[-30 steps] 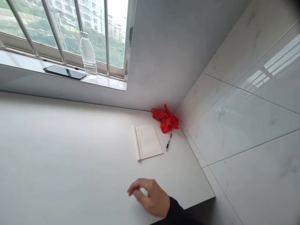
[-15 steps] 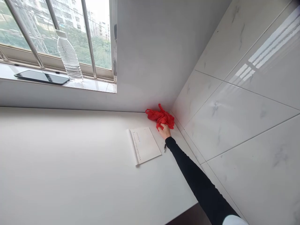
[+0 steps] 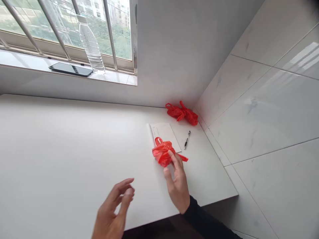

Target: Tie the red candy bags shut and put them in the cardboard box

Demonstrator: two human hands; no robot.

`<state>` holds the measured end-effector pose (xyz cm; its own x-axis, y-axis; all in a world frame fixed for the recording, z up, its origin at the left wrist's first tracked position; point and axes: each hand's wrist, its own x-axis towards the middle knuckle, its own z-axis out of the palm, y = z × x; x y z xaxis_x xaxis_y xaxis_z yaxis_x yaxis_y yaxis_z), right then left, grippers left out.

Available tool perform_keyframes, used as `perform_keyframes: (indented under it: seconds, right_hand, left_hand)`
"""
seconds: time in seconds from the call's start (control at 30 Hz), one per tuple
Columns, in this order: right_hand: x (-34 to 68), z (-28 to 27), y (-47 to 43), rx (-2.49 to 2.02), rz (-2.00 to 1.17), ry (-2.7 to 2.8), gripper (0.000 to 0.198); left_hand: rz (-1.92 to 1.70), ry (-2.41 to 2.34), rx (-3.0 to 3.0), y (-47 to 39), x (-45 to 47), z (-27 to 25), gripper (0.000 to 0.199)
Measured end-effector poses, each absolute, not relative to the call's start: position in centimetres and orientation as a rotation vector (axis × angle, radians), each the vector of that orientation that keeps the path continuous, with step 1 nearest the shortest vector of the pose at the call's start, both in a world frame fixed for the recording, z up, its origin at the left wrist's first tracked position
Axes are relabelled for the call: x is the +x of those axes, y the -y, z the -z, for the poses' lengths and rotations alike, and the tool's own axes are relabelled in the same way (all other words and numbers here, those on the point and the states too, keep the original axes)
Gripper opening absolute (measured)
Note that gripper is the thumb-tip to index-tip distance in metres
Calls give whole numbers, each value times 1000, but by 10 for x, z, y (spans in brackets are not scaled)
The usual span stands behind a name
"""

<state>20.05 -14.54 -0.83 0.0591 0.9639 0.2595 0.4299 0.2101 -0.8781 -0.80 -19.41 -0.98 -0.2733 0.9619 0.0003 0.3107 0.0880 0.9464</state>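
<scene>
A crumpled red plastic bag (image 3: 163,153) is over the table, overlapping the near edge of an open notebook (image 3: 165,132) in view. My right hand (image 3: 178,182) is just in front of it, thumb and index finger spread apart. Its index fingertip overlaps the bag; whether it touches is hard to tell. Left of it, my left hand (image 3: 114,207) hovers above the table's front part, fingers curved and apart, holding nothing. A second red plastic bag (image 3: 183,113) lies in the back corner. Right of the notebook lies a black pen (image 3: 187,140).
The white table (image 3: 74,159) meets a grey wall (image 3: 179,49) behind and a tiled wall (image 3: 261,122) on the right. On the windowsill (image 3: 119,78) a water bottle (image 3: 91,46) stands beside a dark tablet or phone (image 3: 72,68).
My right hand has come back from the corner toward me, and one red bag has come with it. My left hand has entered view. The pen now shows fully; the view has shifted.
</scene>
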Motion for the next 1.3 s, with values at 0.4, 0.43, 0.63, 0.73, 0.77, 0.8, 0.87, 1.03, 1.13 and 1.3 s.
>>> perform_keyframes:
  seconds: [0.4,0.43,0.63,0.73,0.77,0.8,0.87,1.03,1.13,1.3]
  right_hand:
    - [223,-20,131,-1161,-600,2157,50]
    - [220,-11,124,-1135,-582,2201,51]
    - [233,-4,110,-1305,-579,2082,12]
    - [252,-13,110,-1392,-564,2000,11]
    - [254,-15,111,-1387,-572,1995,10]
    - [253,-16,112,-1360,-599,2006,12]
    - [243,-15,116,-1266,-696,2048,30]
    - [214,-11,117,-1166,-855,2149,25]
    - [227,-13,114,-1268,-908,2015,15]
    - [257,-20,117,-1395,-1091,1699,22]
  left_hand:
    - [-1163,-1692,1536,178,30,40,29]
    - [-1160,-1691,1542,178,28,39,26]
    - [-1146,-1849,1466,187,-1,24,24]
    - [-1191,-1972,1401,195,-21,19,26]
    - [-1212,-1983,1415,196,-23,17,26]
    - [-1222,-1973,1454,196,-24,16,29]
    - [-1209,-1911,1589,194,-19,12,44]
    - [-1082,-1724,1895,180,-5,6,18]
    - [-1166,-1799,1830,180,-15,2,11]
    - [-1254,-1982,1585,194,-23,-16,20]
